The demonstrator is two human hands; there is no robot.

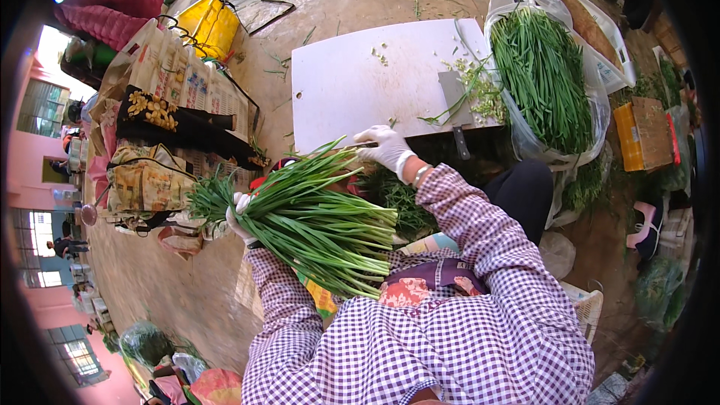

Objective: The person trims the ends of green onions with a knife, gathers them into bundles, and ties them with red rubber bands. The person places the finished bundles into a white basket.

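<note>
My left hand (241,214), in a white glove, grips a large bunch of garlic chives (326,219) near its leafy end. The pale cut ends fan out to the right, in front of my apron. My right hand (385,149), also gloved, hovers by the near edge of a white cutting board (360,84). Its fingers curl close to the tips of a few stray chives; whether they pinch one is unclear. A cleaver (454,104) lies on the board's right side, its dark handle jutting over the near edge. Chopped pale stem bits (478,90) surround the blade.
Right of the board, a clear plastic bag (601,118) holds many upright chives (540,79). More greens (399,197) lie beneath the board's near edge. Leftward are a cloth-draped crate (185,90), a patterned bag (149,183) and a yellow basket (208,25). A cardboard box (647,132) sits far right.
</note>
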